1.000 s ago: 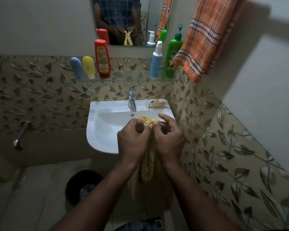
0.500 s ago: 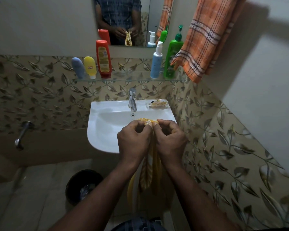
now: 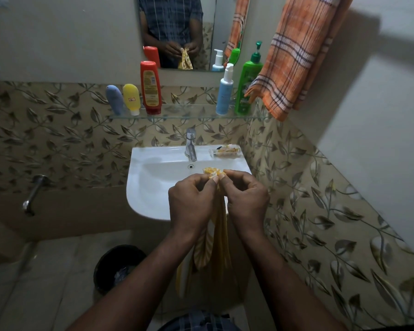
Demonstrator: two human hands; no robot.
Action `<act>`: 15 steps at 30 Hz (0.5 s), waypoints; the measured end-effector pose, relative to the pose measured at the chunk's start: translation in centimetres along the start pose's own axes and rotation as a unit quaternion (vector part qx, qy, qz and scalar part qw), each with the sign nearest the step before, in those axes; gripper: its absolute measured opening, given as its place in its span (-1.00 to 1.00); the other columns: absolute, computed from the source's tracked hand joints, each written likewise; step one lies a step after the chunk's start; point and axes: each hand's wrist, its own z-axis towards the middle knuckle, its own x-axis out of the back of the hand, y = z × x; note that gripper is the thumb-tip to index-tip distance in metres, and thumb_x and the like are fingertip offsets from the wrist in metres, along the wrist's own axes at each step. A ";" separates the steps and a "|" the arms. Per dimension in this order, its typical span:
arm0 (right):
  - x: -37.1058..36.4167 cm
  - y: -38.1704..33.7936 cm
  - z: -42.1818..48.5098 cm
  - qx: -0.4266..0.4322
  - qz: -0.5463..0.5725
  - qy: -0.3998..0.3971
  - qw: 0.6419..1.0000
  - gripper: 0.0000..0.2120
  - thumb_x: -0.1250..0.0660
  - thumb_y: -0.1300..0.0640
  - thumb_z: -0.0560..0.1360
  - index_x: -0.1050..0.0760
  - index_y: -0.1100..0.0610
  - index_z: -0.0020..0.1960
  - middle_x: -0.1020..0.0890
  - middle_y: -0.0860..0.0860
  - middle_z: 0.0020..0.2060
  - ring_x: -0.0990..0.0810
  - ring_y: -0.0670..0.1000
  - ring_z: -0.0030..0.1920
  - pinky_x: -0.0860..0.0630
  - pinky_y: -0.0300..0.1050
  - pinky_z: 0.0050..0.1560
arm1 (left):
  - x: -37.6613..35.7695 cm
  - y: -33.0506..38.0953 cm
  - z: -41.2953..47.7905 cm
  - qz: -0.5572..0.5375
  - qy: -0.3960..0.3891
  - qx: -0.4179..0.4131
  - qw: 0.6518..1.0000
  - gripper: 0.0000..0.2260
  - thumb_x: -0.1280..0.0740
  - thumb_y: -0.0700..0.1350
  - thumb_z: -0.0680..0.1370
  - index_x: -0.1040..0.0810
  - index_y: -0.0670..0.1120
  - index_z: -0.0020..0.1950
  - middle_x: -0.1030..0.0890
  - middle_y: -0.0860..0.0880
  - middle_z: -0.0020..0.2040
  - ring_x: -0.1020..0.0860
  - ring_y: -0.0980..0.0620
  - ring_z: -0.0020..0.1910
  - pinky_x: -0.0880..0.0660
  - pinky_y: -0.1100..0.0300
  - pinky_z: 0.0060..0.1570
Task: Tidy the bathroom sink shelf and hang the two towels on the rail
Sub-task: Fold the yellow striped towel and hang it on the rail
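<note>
We pinch the limp, light yellow towel (image 3: 214, 237) by its bunched top edge, left hand (image 3: 191, 204) and right hand (image 3: 246, 201) both, probably near a corner.

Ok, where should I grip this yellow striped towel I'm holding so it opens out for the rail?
By its top edge, one hand near each end, from above. The left hand and right hand pinch the yellow striped towel at one bunched spot, so it hangs in narrow folds; a wider grip along that edge would likely spread it flat.
</note>
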 end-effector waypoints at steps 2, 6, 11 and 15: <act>0.1 -0.3 0.0 0.007 -0.005 0.002 1.000 -0.90 -0.58 0.13 0.50 -0.76 0.03 0.01 -0.78 -0.11 -0.16 -0.76 -0.16 -0.10 -0.72 -0.06 0.01 | 0.1 0.1 0.2 0.002 -0.010 0.000 1.000 -0.83 -0.48 -0.01 0.60 -0.78 -0.05 0.10 -0.65 0.24 -0.20 -0.61 0.47 -0.17 -0.46 0.55 -0.24; 0.1 -0.7 0.0 0.020 -0.014 0.003 1.000 -0.89 -0.57 0.14 0.50 -0.74 -0.01 0.01 -0.77 -0.12 -0.17 -0.74 -0.20 -0.11 -0.69 -0.20 -0.04 | 0.3 0.3 0.1 -0.002 -0.017 -0.001 1.000 -0.81 -0.47 0.00 0.61 -0.78 -0.06 0.14 -0.74 0.13 -0.11 -0.64 0.38 -0.17 -0.49 0.53 -0.23; 0.0 -1.0 -0.4 0.032 -0.017 0.006 0.999 -0.87 -0.57 0.15 0.51 -0.75 0.04 0.05 -0.77 -0.14 -0.16 -0.74 -0.22 -0.11 -0.67 -0.28 -0.06 | 0.4 0.3 -0.1 -0.002 -0.012 -0.008 1.000 -0.78 -0.46 0.00 0.62 -0.76 -0.08 0.18 -0.77 0.05 -0.04 -0.67 0.30 -0.11 -0.52 0.52 -0.20; -0.2 -1.1 -0.7 0.038 -0.015 0.009 0.999 -0.85 -0.57 0.15 0.51 -0.75 0.02 0.07 -0.75 -0.19 -0.18 -0.74 -0.24 -0.11 -0.66 -0.30 -0.05 | 0.5 0.4 0.1 -0.010 -0.005 -0.003 1.000 -0.80 -0.46 -0.01 0.62 -0.77 -0.06 0.16 -0.77 0.08 -0.07 -0.70 0.24 -0.11 -0.56 0.47 -0.18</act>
